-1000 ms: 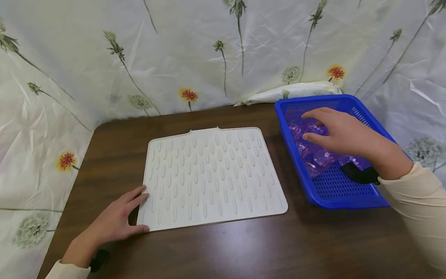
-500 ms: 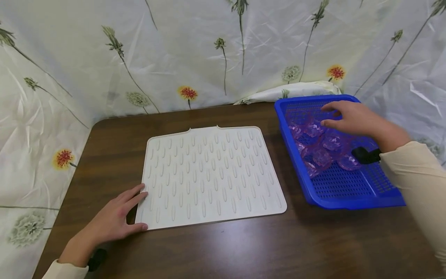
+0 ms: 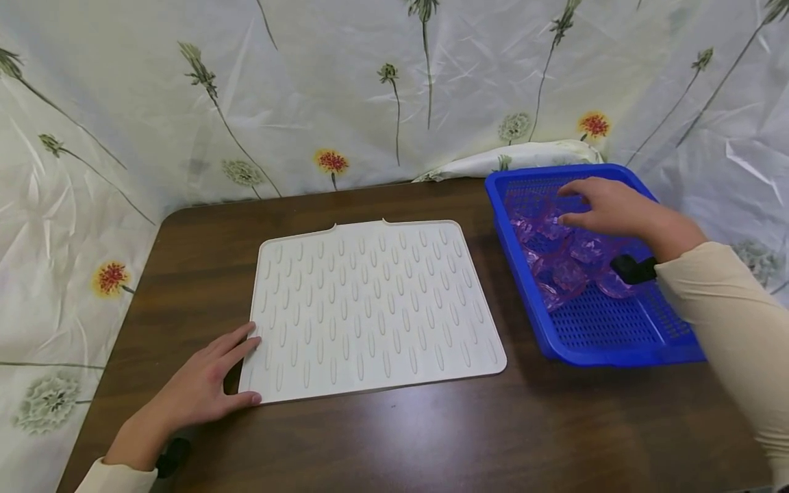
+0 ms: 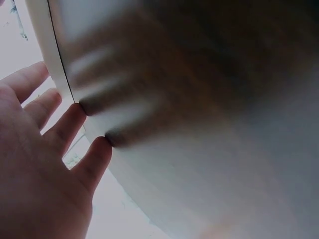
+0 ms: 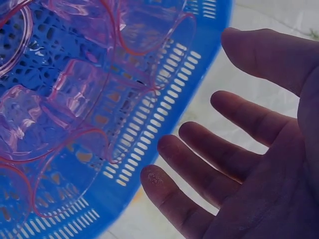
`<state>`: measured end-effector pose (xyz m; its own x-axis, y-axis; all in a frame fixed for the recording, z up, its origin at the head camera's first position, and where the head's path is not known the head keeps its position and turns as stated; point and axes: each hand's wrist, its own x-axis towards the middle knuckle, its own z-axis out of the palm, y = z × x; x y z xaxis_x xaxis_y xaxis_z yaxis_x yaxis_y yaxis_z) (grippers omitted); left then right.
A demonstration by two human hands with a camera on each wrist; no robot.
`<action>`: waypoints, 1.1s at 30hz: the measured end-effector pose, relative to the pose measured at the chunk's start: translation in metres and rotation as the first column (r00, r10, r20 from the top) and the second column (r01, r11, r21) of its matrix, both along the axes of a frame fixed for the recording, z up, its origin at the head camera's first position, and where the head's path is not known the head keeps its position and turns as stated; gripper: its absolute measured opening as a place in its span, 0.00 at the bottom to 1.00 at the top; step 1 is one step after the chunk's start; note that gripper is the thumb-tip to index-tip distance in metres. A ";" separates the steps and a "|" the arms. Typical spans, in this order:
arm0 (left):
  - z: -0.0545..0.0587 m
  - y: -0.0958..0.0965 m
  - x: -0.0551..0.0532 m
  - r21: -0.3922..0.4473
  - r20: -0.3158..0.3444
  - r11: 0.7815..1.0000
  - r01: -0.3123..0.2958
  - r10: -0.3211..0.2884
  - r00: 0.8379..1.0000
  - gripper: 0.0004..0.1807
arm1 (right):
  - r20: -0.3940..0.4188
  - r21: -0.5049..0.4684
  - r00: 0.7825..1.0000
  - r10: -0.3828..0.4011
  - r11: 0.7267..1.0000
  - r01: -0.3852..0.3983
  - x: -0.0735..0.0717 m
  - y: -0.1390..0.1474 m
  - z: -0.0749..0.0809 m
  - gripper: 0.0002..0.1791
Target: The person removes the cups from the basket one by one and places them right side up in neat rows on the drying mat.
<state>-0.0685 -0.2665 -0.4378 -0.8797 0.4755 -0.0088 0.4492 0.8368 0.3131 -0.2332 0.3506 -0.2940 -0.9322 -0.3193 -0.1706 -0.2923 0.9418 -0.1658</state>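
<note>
On the left of the head view my left hand rests at the left edge of a white mat with raised oval ridges. Its fingers are spread, and the thumb touches the near left corner. The left wrist view has these fingertips against a dark, blurred surface. My right hand hovers above a blue plastic basket, holding nothing, its fingers apart. Several clear pink cups with faceted bottoms lie in the basket. In the right wrist view the relaxed fingers are beside the basket's slotted wall, apart from the cups.
The mat and basket stand on a dark brown wooden table. White flower-printed sheeting hangs behind and at the sides, with a bunched fold behind the basket.
My right hand has drawn back to the right over the basket, then shifted slightly left, uncovering more of the pink cups. The left hand stays at the mat's edge.
</note>
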 end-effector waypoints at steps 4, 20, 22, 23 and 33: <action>0.000 0.001 -0.001 -0.003 0.010 1.000 0.001 -0.001 1.000 0.47 | 0.007 0.004 1.000 -0.012 1.000 0.012 -0.001 0.002 -0.004 0.31; -0.003 0.001 0.000 0.000 -0.002 1.000 0.006 -0.006 1.000 0.48 | -0.031 -0.036 0.999 -0.032 0.999 0.031 0.004 0.019 -0.016 0.30; -0.002 0.000 0.000 -0.002 -0.004 1.000 0.006 -0.006 1.000 0.48 | -0.055 -0.032 0.998 -0.037 0.999 0.036 0.009 0.026 -0.018 0.30; -0.002 0.000 0.001 -0.001 -0.006 1.000 0.007 -0.007 1.000 0.47 | -0.073 -0.033 0.997 -0.038 0.999 0.036 0.012 0.030 -0.019 0.29; -0.001 0.002 0.001 -0.010 0.010 1.000 -0.002 0.002 1.000 0.47 | -0.128 -0.150 0.987 -0.093 0.986 0.073 0.045 0.080 -0.038 0.31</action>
<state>-0.0675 -0.2644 -0.4387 -0.8804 0.4738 -0.0220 0.4446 0.8406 0.3093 -0.1879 0.4307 -0.3322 -0.9678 -0.2518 0.0000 -0.2428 0.9329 -0.2660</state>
